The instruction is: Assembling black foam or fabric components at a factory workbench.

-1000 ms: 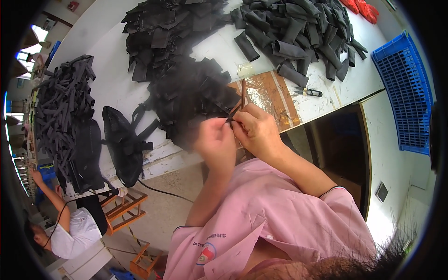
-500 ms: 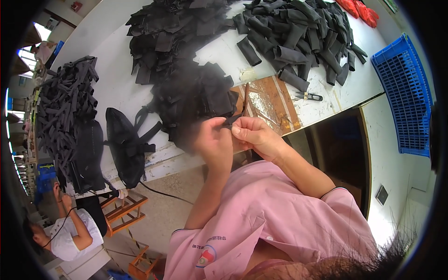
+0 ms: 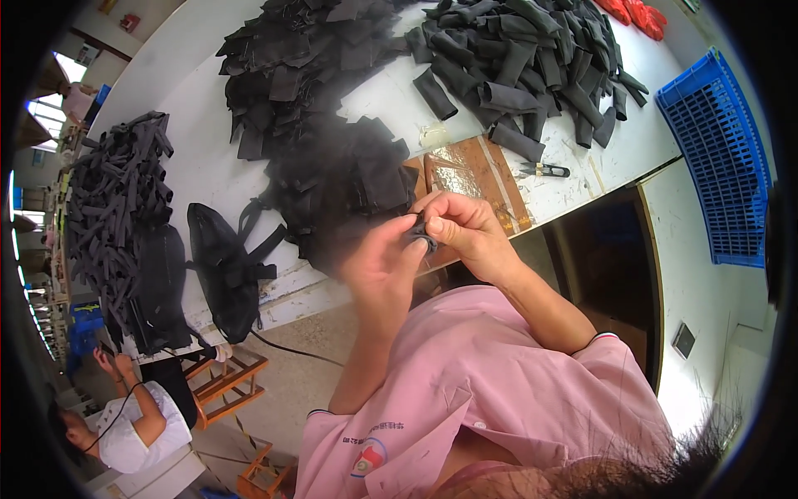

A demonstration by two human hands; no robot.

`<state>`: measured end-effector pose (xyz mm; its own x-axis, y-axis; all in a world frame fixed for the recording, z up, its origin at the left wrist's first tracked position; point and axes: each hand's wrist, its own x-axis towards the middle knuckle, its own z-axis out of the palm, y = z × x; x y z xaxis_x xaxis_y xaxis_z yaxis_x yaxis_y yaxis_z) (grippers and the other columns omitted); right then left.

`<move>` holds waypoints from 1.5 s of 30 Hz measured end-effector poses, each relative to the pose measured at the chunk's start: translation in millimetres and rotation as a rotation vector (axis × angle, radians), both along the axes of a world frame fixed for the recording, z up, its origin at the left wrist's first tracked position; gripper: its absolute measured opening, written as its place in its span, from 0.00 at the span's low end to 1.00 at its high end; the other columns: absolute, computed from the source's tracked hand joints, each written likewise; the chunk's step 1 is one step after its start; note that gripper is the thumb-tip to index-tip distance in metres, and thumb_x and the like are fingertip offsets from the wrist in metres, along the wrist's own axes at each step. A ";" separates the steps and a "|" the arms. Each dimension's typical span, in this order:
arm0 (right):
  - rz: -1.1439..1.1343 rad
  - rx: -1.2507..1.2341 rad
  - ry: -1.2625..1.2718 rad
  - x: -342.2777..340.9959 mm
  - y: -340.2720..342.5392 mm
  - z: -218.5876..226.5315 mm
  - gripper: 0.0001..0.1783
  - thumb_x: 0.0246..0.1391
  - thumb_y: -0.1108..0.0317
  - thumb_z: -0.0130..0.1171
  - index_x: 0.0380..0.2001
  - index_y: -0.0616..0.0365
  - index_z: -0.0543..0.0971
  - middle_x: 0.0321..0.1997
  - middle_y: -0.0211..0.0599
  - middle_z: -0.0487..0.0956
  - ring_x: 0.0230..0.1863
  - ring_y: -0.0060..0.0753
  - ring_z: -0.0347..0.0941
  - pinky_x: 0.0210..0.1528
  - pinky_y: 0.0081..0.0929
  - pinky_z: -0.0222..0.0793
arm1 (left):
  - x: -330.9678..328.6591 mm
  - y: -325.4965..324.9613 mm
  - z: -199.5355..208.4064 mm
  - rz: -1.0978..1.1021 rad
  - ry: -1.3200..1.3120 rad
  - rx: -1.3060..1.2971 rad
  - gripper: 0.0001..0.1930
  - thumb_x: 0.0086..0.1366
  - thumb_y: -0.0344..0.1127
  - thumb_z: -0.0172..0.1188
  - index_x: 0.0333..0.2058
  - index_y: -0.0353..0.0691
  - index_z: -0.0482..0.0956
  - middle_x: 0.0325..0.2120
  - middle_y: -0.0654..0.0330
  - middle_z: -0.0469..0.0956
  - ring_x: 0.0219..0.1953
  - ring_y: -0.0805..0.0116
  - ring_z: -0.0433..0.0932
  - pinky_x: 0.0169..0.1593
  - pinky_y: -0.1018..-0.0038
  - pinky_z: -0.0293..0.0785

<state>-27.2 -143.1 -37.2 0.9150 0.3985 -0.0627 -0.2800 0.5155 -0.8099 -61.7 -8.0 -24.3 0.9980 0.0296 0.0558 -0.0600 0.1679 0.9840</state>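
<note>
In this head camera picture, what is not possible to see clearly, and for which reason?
In the head view:
- Full shape of the small black piece: covered by the fingers of the left hand and right hand.
- Lower part of the middle black pile: blurred beside the left hand.
- Whole outline of the red bundle: cut off by the top edge.
- Whether the co-worker's hands hold anything: too small.

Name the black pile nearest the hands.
The middle pile, of flat pieces, beside the left hand; the strip pile and tube pile lie farther off.
</note>
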 end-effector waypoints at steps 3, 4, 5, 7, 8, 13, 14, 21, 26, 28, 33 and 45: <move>-0.186 -0.300 -0.458 6.2 -0.2 19.6 0.07 0.49 0.71 0.55 0.24 0.62 0.70 0.30 0.30 0.71 0.27 0.21 0.65 0.29 0.18 0.62 | 3.4 -9.2 12.9 0.163 -0.190 0.178 0.07 0.53 0.22 0.58 0.33 0.32 0.75 0.32 0.61 0.74 0.32 0.78 0.71 0.39 0.84 0.67; -0.224 -0.394 -0.539 7.7 -1.5 29.6 0.06 0.48 0.72 0.55 0.24 0.62 0.70 0.28 0.31 0.71 0.26 0.23 0.65 0.28 0.19 0.61 | 6.6 -9.8 18.4 0.175 -0.231 0.155 0.07 0.53 0.22 0.58 0.33 0.32 0.75 0.32 0.61 0.74 0.33 0.78 0.71 0.39 0.83 0.67; -0.262 -0.488 -0.620 9.9 -2.2 38.0 0.06 0.47 0.72 0.56 0.24 0.62 0.70 0.26 0.33 0.70 0.25 0.25 0.65 0.27 0.20 0.61 | 10.3 -10.0 24.4 0.188 -0.272 0.130 0.07 0.53 0.22 0.57 0.33 0.33 0.75 0.32 0.61 0.74 0.33 0.78 0.70 0.39 0.83 0.67; -0.351 -0.577 -0.797 16.4 -3.8 52.6 0.06 0.46 0.73 0.56 0.23 0.62 0.70 0.23 0.35 0.69 0.24 0.29 0.64 0.26 0.22 0.60 | 21.9 -3.8 37.8 0.156 -0.372 0.249 0.07 0.52 0.21 0.57 0.32 0.35 0.75 0.35 0.59 0.71 0.36 0.73 0.70 0.39 0.81 0.67; -0.357 -0.629 -0.801 17.3 -5.6 61.9 0.06 0.45 0.73 0.56 0.23 0.62 0.70 0.23 0.35 0.68 0.23 0.30 0.64 0.25 0.23 0.60 | 29.1 -1.3 40.5 0.120 -0.318 0.159 0.07 0.53 0.21 0.56 0.32 0.34 0.75 0.34 0.59 0.72 0.35 0.74 0.70 0.39 0.81 0.66; -0.110 -0.595 -0.409 37.9 -10.8 85.0 0.12 0.48 0.65 0.56 0.25 0.66 0.72 0.17 0.32 0.67 0.18 0.21 0.61 0.19 0.24 0.56 | 46.3 -4.3 64.9 -0.113 0.058 -0.564 0.06 0.56 0.24 0.53 0.34 0.35 0.72 0.25 0.64 0.72 0.23 0.81 0.67 0.25 0.87 0.61; -0.087 -0.539 -0.391 45.2 -11.0 78.3 0.15 0.50 0.61 0.55 0.25 0.65 0.73 0.15 0.27 0.67 0.18 0.16 0.60 0.17 0.21 0.54 | 54.1 4.9 59.8 -0.331 0.095 -0.806 0.07 0.58 0.26 0.52 0.35 0.35 0.70 0.22 0.65 0.69 0.18 0.84 0.61 0.19 0.88 0.53; 0.244 -0.237 0.050 66.1 -22.2 13.0 0.16 0.51 0.56 0.54 0.21 0.58 0.72 0.16 0.25 0.65 0.17 0.15 0.56 0.17 0.13 0.49 | 71.9 14.0 -4.7 -0.364 0.600 -1.186 0.11 0.60 0.28 0.47 0.41 0.32 0.70 0.23 0.63 0.72 0.08 0.84 0.49 0.12 0.87 0.45; 0.242 -0.085 0.085 61.8 -26.8 -4.0 0.13 0.51 0.60 0.55 0.21 0.56 0.71 0.18 0.22 0.66 0.20 0.13 0.58 0.20 0.11 0.53 | 63.0 3.2 -16.3 -0.308 0.510 -0.999 0.07 0.59 0.27 0.49 0.35 0.39 0.73 0.21 0.66 0.71 0.09 0.85 0.49 0.12 0.87 0.42; 0.305 -0.198 -0.009 69.3 -21.6 5.9 0.13 0.51 0.59 0.55 0.22 0.57 0.72 0.17 0.22 0.66 0.20 0.13 0.58 0.20 0.12 0.53 | 68.2 6.0 -8.3 -0.356 0.585 -1.333 0.10 0.58 0.24 0.46 0.38 0.33 0.71 0.19 0.63 0.69 0.09 0.83 0.51 0.12 0.87 0.45; 0.327 -0.333 -0.165 76.5 -20.5 21.4 0.15 0.51 0.57 0.54 0.22 0.57 0.72 0.16 0.22 0.66 0.19 0.13 0.58 0.22 0.12 0.54 | 67.2 6.1 -14.8 -0.366 0.493 -1.539 0.09 0.58 0.26 0.47 0.38 0.34 0.71 0.19 0.63 0.69 0.09 0.83 0.52 0.12 0.87 0.47; -0.048 -0.556 -0.294 55.6 -25.9 10.0 0.18 0.53 0.54 0.51 0.27 0.61 0.72 0.22 0.27 0.69 0.31 0.18 0.69 0.32 0.20 0.65 | 60.7 4.7 16.1 -0.034 -0.378 0.383 0.12 0.54 0.22 0.54 0.39 0.32 0.72 0.38 0.55 0.73 0.39 0.69 0.71 0.45 0.75 0.67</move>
